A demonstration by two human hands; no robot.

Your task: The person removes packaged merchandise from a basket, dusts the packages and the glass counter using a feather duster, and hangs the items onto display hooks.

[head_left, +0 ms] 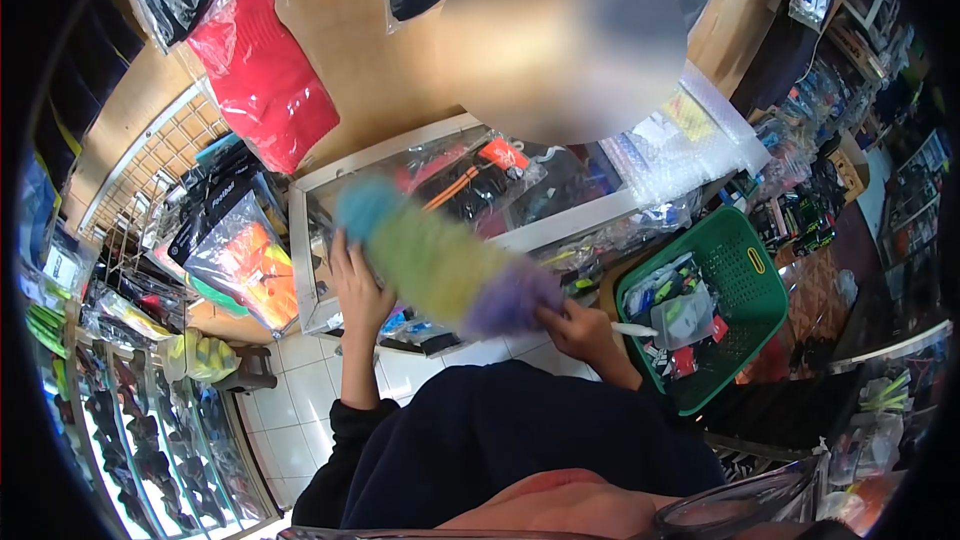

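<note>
A fluffy duster (430, 265), banded blue, green, yellow and purple and smeared by motion, lies slantwise across the middle of the head view. My right hand (585, 335) is closed round its purple end, and the white handle (636, 330) sticks out beyond that hand. At the left, my left hand (358, 285) has its fingers stretched out beside the blue and green end, by the front edge of a glass-topped display case (520, 238). Whether those fingers touch the duster or the frame, I cannot tell. Bagged goods show through the glass.
A green plastic basket (750, 290) with small packaged items stands at the right. Bubble wrap (685, 145) covers the case's right end. Red bagged goods (265, 80) hang at upper left. Packaged goods (245, 260) stand left of the case, above the tiled floor (290, 390).
</note>
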